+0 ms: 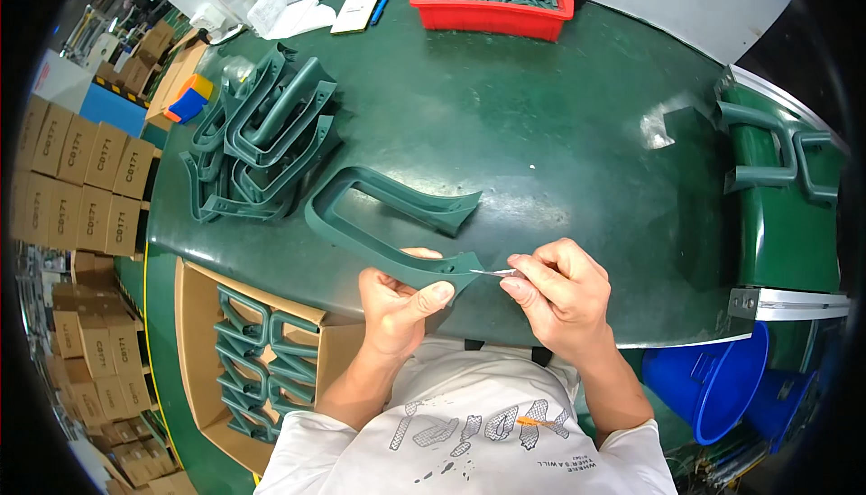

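A dark green, U-shaped plastic handle (361, 224) is held over the near side of the table. My left hand (397, 307) grips its nearer arm close to the end, thumb on the near side and fingers behind. My right hand (564, 292) pinches a thin, pointed metal blade (492, 272), whose tip reaches the end edge of that arm. Fingers hide the rest of the tool. The handle's other arm points right, beyond my hands. To the left, a pile of similar green handles (271, 134) lies on the table.
A red bin (492, 18) of small green pieces stands at the back, beside a white phone (363, 6) and a blue pen (382, 5). A cardboard box (206, 387) of handles is at left. A conveyor (785, 233) carrying handles and a blue bucket (708, 382) are at right.
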Demonstrator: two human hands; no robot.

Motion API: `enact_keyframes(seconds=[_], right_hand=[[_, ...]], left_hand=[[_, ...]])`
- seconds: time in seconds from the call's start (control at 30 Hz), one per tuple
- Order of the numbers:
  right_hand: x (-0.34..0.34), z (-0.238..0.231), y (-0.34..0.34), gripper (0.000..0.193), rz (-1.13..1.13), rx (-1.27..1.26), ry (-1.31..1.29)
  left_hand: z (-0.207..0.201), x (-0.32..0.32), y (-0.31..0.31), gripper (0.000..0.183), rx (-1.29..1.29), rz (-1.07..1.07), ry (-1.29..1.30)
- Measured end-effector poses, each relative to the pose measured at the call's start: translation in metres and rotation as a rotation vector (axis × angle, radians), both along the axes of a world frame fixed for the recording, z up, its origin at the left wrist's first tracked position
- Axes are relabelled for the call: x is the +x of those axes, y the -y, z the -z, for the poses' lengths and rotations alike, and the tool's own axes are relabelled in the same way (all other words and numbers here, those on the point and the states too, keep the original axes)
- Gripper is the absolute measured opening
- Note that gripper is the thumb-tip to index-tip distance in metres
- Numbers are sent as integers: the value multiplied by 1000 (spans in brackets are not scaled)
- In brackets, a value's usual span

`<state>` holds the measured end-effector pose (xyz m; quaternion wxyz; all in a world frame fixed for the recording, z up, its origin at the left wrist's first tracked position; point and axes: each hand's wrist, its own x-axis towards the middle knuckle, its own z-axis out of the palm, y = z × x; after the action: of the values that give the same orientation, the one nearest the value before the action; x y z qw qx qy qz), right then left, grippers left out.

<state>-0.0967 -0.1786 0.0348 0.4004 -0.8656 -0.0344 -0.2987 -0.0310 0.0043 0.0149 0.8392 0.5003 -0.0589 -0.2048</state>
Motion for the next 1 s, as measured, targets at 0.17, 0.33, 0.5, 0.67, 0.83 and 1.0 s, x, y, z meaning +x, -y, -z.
enact_keyframes(seconds=[0.17,0.33,0.5,0.67,0.83,1.0], right_hand=[[13,5,-10,12,116,24,-96],[21,21,43,13,172,-6,-160],[56,63,91,20,94,-87,-310],[62,83,103,22,2,-392,-212],[61,77,104,24,-9,-355,-223],[60,75,101,25,-5,-361,-240]], left_hand=[[-8,-6,-18,31,27,27,-45],[-34,-17,-40,36,370,11,283],[-50,-59,-130,30,969,-561,396],[-58,-122,-256,25,1447,-925,-267],[-6,-182,-333,20,1415,-972,-804],[46,-198,-349,21,1316,-1008,-993]])
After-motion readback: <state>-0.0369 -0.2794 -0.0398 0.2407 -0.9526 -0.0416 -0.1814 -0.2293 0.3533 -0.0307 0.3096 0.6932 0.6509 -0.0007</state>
